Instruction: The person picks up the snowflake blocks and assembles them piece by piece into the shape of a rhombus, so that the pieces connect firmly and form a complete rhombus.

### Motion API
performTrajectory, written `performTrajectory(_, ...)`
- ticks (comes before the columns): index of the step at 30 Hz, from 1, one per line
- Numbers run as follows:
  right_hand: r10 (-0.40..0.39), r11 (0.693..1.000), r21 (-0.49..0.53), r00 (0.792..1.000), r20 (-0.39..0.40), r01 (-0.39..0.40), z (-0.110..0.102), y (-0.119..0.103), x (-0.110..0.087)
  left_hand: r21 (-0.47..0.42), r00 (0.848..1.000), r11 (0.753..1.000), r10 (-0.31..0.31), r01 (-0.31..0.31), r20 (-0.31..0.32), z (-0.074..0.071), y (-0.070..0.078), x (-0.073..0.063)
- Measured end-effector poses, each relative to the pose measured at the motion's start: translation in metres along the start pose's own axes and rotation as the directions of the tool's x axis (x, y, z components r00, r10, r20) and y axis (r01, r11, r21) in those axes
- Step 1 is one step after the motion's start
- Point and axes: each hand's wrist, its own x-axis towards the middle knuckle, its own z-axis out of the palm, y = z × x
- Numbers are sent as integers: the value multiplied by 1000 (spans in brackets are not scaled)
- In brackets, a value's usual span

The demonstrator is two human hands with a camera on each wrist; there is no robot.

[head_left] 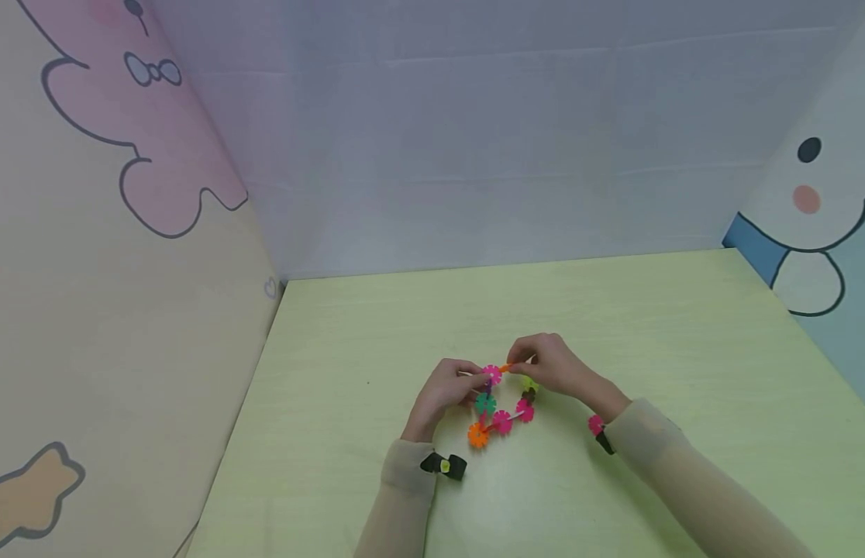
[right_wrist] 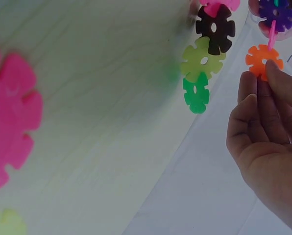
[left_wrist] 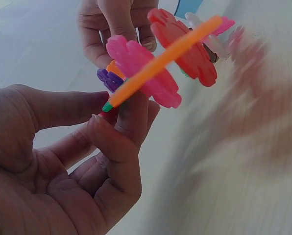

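Observation:
Notched plastic snowflake discs are joined into a curved chain (head_left: 501, 421) of pink, orange, green, purple, dark and yellow pieces. My left hand (head_left: 446, 391) grips its left part; in the left wrist view the thumb and fingers pinch a spot beside an orange disc (left_wrist: 168, 58) seen edge-on, partly hiding what they hold. My right hand (head_left: 553, 364) pinches an orange disc (right_wrist: 263, 61) between thumb and fingers. That disc touches a pink disc seen edge-on, next to a purple disc (right_wrist: 277, 14). The chain's other end, a green disc (right_wrist: 196, 93), hangs beside a yellow-green disc (right_wrist: 203, 59).
The pale yellow table (head_left: 363, 325) lies below both hands, with a white cloth wall (head_left: 460, 155) behind it. Cartoon-printed panels stand at left and right. A pink disc (head_left: 596, 424) shows by the right cuff, next to a black piece.

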Motion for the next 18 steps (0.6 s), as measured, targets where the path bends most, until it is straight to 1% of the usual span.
performTrajectory(7,1,1000,-4,1000,3,-1,0,0,1,-11,1000,1000,5,-5,8,-1,0,0)
performTrajectory(12,3,1000,-1,1000,2,-3,1,-1,2,-19,1000,1000,11,-11,-2,-1,1,0)
performTrajectory(18,-41,998,-41,999,-19,40,6,1,3,-51,1000,999,13,-13,-7,-2,1,-2)
